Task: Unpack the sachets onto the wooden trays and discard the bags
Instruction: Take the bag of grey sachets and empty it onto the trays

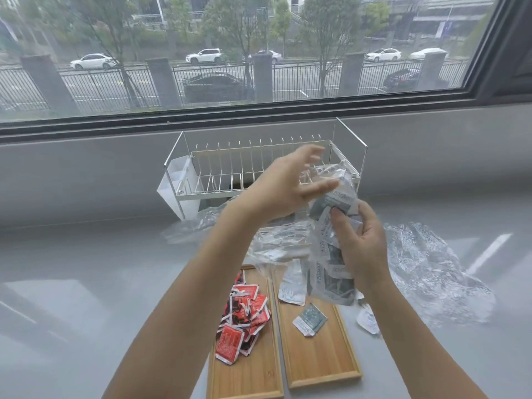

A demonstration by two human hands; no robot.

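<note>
Two wooden trays lie side by side at the near edge of the grey counter. The left tray (244, 378) holds a pile of red sachets (244, 315). The right tray (319, 355) holds a grey-green sachet (310, 319) and a white sachet (292, 286). My right hand (359, 246) grips a clear bag of grey sachets (331, 249), held above the right tray. My left hand (288, 182) is raised beside the bag's top with its fingers spread, blurred, holding nothing I can make out.
A white wire dish rack (259, 168) stands against the wall under the window. Crumpled clear bags lie on the counter to the right (426, 272) and behind the trays (201, 223). Another white sachet (367, 321) lies just off the right tray.
</note>
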